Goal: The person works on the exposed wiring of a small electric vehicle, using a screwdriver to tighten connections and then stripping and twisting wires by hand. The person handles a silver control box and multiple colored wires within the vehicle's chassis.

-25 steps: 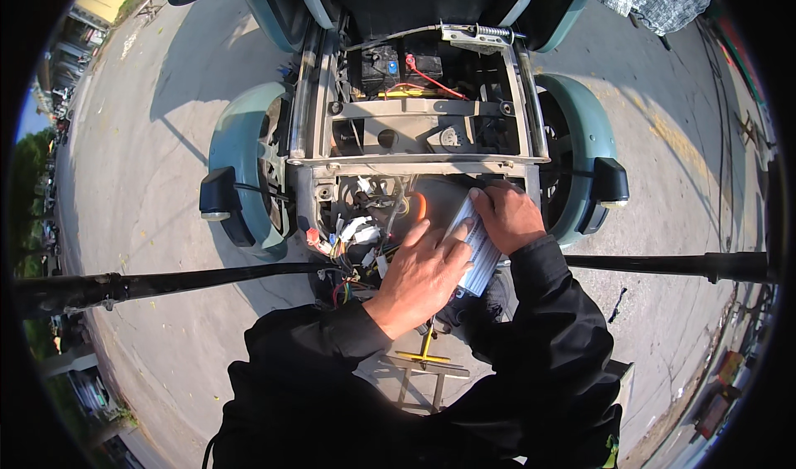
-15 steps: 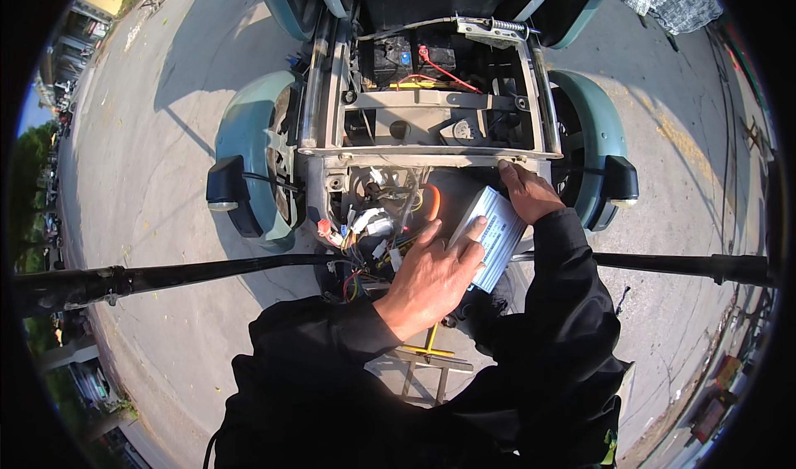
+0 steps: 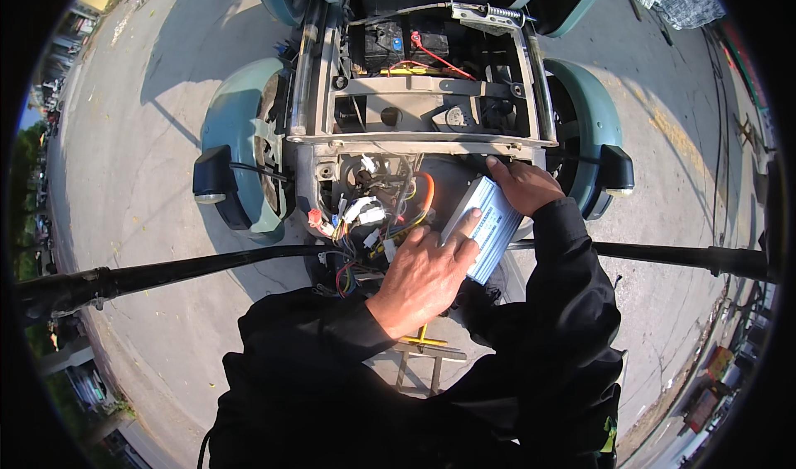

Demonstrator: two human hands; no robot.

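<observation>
A silver finned metal controller box point(image 3: 500, 235) with a printed label lies slanted over the right part of the open vehicle frame. My right hand point(image 3: 532, 189) grips its far right end, thumb over the top edge; the fingers beneath are hidden. My left hand point(image 3: 417, 277) rests against its near left side, with the index finger stretched out onto the label and the other fingers loosely bent. Left of the box sits a tangle of wires with white connectors point(image 3: 361, 210), a red connector point(image 3: 315, 218) and a thick orange cable point(image 3: 428, 195).
Black handlebars point(image 3: 166, 280) extend to both sides. Beyond the wires stands a metal seat frame point(image 3: 431, 148) with black batteries point(image 3: 384, 46) inside. Green fenders point(image 3: 240, 129) with black-cased lamps point(image 3: 217, 179) flank it. A yellow-and-grey metal stand point(image 3: 423, 354) shows below my hands.
The view has shifted slightly, so the vehicle appears a little farther left and up. My left index finger has slid a short way along the box's label; my right hand keeps its hold.
</observation>
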